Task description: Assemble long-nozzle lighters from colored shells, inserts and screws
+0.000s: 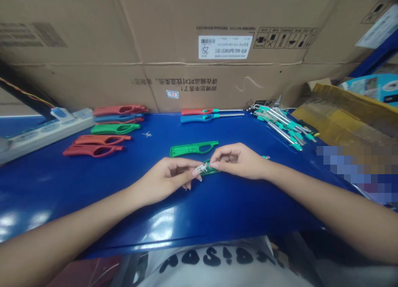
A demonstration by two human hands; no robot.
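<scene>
My left hand (166,181) is closed, thumb and fingers pinching a small white-and-silver part (201,168). Beside it, my right hand (239,160) has its fingertips pinched together at the part's other end, where thin pale strands show. What exactly those fingertips grip is too small to tell. Below both hands lies a green lighter casing half (213,171), largely covered by the fingers. Another green casing half (183,149), its hollow side up, rests on the blue table just beyond my hands. A bit of teal and metal (266,157) pokes out behind my right hand.
Red, blue and green lighter casings (93,150) lie at the left, near tiny pale pieces (147,134) and a power strip (46,133). Two casings with metal rods (213,117) lie at the back. Several metal rods with teal ends (281,125) are piled right, before a taped box (342,113).
</scene>
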